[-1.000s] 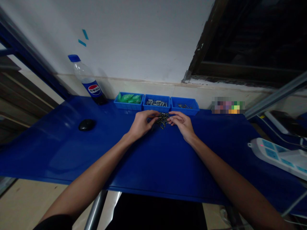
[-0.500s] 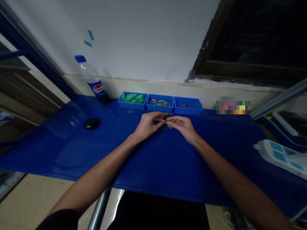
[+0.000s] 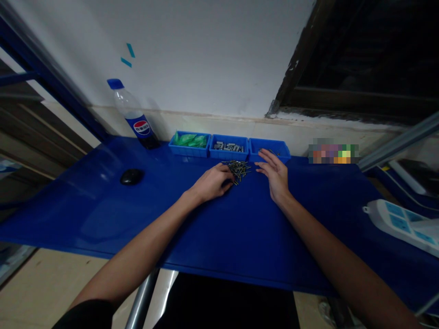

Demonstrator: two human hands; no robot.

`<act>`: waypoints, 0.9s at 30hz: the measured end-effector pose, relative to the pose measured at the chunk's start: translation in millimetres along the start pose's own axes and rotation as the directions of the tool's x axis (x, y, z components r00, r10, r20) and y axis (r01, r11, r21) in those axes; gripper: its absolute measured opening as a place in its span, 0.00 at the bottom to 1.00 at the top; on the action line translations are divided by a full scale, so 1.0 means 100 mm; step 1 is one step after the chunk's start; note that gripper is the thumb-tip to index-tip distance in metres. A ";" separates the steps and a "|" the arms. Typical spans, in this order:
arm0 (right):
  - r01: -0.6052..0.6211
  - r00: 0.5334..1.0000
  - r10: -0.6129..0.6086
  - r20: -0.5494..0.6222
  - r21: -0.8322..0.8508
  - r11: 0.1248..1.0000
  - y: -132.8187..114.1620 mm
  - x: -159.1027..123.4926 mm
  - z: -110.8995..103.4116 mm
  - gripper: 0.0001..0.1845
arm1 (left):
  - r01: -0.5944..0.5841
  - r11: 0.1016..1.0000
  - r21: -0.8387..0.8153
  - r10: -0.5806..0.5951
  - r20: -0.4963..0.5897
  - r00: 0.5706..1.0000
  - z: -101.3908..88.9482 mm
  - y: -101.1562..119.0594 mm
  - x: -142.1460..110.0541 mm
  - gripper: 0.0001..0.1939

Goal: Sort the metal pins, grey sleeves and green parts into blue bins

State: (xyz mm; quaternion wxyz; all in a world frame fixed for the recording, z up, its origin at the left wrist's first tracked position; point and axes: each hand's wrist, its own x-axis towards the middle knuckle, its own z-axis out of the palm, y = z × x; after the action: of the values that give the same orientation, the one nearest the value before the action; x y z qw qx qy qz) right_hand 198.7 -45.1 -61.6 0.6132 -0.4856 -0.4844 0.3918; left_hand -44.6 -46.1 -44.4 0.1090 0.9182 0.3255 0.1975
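A loose heap of thin metal pins or screws [image 3: 241, 170] lies on the blue table [image 3: 219, 237]. At its left edge rests my left hand [image 3: 213, 183], fingers curled inward and touching the heap; what they hold is hidden. To the right of the heap, my right hand [image 3: 277, 176] is raised with its fingers stretched and apart, nothing visible in it. Its fingertips overlap the front of the right blue bin [image 3: 283, 148], which has a few thin metal pieces inside.
Beside that bin stand a middle blue bin [image 3: 228, 154] of grey metal parts and a left blue bin [image 3: 188, 151] holding green plastic. Further left are a cola bottle [image 3: 140, 125] and a black computer mouse [image 3: 131, 177]. A white power strip [image 3: 404, 224] lies far right.
My hands have parted after working close together over the heap. The right one moved right toward the right bin and its fingers spread; the left lowered to the heap's edge.
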 end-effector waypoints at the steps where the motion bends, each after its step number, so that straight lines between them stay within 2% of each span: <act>1: -0.008 1.000 0.008 0.006 -0.004 1.000 0.00 0.00 0.00 0.30 | 0.001 1.000 0.006 -0.001 0.007 1.000 0.00 0.00 0.00 0.07; 8: -0.028 0.998 0.028 0.051 0.002 1.000 -0.03 -0.05 0.05 0.29 | -0.030 0.997 0.078 0.027 0.045 0.999 -0.03 0.00 0.03 0.07; 11: -0.020 0.998 0.020 0.066 -0.011 1.000 -0.03 -0.05 0.05 0.27 | -0.021 0.996 0.088 0.018 0.030 0.999 -0.03 0.01 0.03 0.07; 15: -0.021 0.997 0.020 0.080 0.008 1.000 -0.03 -0.06 0.06 0.21 | 0.020 0.999 -0.050 -0.026 -0.130 0.991 -0.02 0.02 0.04 0.04; 18: -0.047 0.988 0.047 0.147 0.000 0.999 -0.05 -0.08 0.08 0.15 | 0.040 0.985 -0.170 -0.088 -0.285 0.954 -0.03 0.04 0.04 0.01; 20: -0.074 0.973 0.074 0.220 -0.008 0.997 -0.07 -0.10 0.10 0.13 | 0.035 0.973 -0.230 -0.116 -0.350 0.930 -0.03 0.07 0.04 0.04; 23: -0.112 0.944 0.102 0.314 0.016 0.994 -0.08 -0.13 0.13 0.13 | 0.017 0.958 -0.288 -0.129 -0.375 0.918 -0.04 0.10 0.04 0.06; 27: -0.154 0.921 0.127 0.367 0.045 0.987 -0.07 -0.16 0.16 0.13 | 0.028 0.948 -0.318 -0.145 -0.350 0.926 -0.04 0.10 0.04 0.06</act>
State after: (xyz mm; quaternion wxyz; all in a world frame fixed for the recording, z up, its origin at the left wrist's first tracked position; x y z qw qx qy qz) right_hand 179.3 -58.2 -57.7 0.5007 -0.4155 -0.5388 0.5351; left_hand -37.6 -51.0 -36.7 0.1963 0.8211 0.3459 0.4095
